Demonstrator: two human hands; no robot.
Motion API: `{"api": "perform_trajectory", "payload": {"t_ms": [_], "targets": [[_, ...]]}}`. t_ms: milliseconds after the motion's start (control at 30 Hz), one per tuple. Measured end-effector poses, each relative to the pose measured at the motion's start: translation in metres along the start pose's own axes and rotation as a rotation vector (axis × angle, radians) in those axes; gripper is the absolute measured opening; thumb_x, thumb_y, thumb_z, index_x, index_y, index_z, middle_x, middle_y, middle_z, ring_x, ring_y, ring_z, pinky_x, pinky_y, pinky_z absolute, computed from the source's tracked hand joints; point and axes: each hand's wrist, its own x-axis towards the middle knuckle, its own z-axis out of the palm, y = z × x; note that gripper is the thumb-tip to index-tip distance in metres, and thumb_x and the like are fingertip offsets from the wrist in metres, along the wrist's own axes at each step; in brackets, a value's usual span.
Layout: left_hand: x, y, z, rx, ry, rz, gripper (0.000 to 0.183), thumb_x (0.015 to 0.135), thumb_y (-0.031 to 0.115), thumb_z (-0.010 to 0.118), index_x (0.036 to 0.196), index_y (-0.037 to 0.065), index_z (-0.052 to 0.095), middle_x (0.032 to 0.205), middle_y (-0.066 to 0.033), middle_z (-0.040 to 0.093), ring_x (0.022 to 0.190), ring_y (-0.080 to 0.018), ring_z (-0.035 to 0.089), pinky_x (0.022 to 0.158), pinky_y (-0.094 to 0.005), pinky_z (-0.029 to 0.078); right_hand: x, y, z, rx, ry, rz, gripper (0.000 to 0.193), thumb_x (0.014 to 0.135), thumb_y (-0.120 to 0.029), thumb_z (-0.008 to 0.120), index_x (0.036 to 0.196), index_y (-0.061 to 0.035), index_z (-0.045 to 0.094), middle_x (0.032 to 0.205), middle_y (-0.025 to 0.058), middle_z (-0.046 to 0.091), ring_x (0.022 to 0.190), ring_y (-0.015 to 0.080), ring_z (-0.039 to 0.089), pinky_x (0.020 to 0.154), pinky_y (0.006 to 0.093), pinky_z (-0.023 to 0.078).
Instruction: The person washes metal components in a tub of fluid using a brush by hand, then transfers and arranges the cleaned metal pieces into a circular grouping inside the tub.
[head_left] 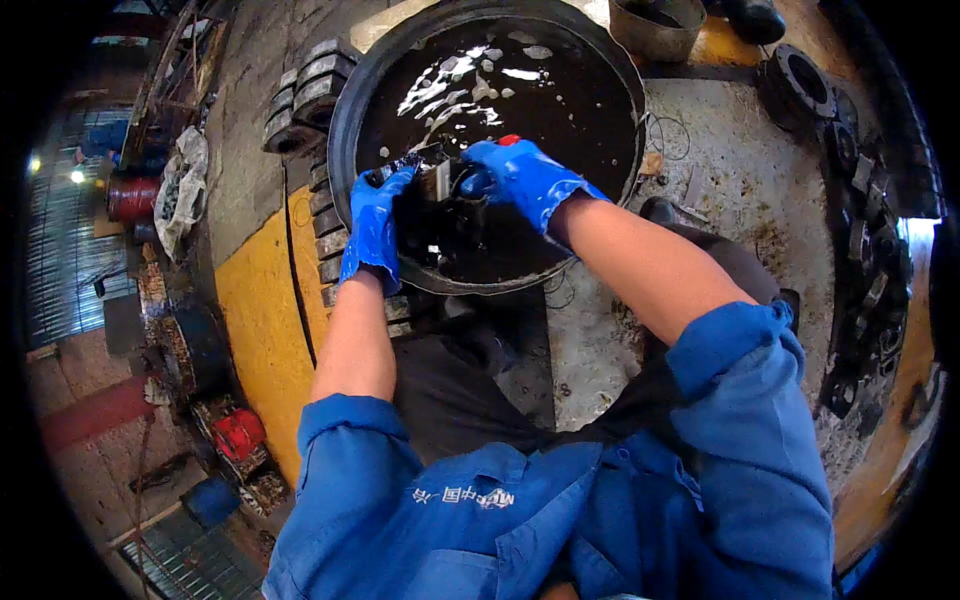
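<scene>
Both my hands wear blue rubber gloves and are over a wide round black tub (345,130) of dark liquid. My left hand (378,210) is closed on the left edge of a dark, wet metal part (440,215), held over the near side of the tub. My right hand (525,178) is closed around what looks like a brush (443,182), with pale bristles against the part. A red tip (510,140) shows above the right glove. The part's exact shape is lost in the dark liquid behind it.
Curved dark metal blocks (318,90) are stacked left of the tub. A round metal container (655,28) stands beyond it to the right. Ring-shaped dark parts (800,82) line the far right. A red object (238,432) lies at the lower left.
</scene>
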Motion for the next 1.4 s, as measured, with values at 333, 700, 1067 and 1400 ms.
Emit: {"api": "perform_trajectory", "payload": {"t_ms": [333,700,1067,1400], "targets": [[0.015,-0.03,-0.035,0.072,0.017,0.081,0.068,0.074,0.021,0.098,0.127,-0.001,0.063,0.113,-0.0096,0.073,0.097,-0.0198,0.069,0.089,-0.0345,0.058,0.013,0.006,0.009,0.492,0.044,0.419,0.034,0.106,-0.038,0.053,0.129,-0.0171,0.066,0.109,0.0116,0.078,0.104,0.0233,0.073,0.092,0.0413,0.055],[0.021,-0.022,-0.027,0.103,-0.079,0.114,0.078,0.074,0.021,0.099,0.136,-0.001,0.058,0.119,-0.0122,0.072,0.106,-0.0212,0.069,0.097,-0.0375,0.057,0.037,0.012,0.017,0.243,-0.058,0.487,0.036,0.105,-0.039,0.058,0.132,-0.0161,0.068,0.107,0.012,0.079,0.101,0.024,0.075,0.085,0.041,0.058],[0.001,0.017,0.013,0.326,0.015,0.219,0.072,0.067,0.022,0.098,0.126,-0.003,0.066,0.113,-0.0172,0.074,0.1,-0.024,0.071,0.093,-0.0395,0.058,0.007,0.016,0.031,-1.065,-0.01,-0.303,0.025,0.097,-0.029,0.069,0.117,-0.0176,0.076,0.1,0.0154,0.078,0.096,0.0338,0.075,0.079,0.0425,0.058],[0.018,-0.008,-0.007,0.196,-0.014,0.152,0.054,0.071,0.022,0.095,0.114,0.0,0.071,0.105,-0.0163,0.076,0.098,-0.0274,0.073,0.089,-0.04,0.057,-0.012,0.013,0.03,-1.718,-0.349,-1.149,0.037,0.082,-0.018,0.071,0.119,-0.0154,0.072,0.091,0.0078,0.068,0.095,0.0274,0.068,0.082,0.0464,0.051]]}}
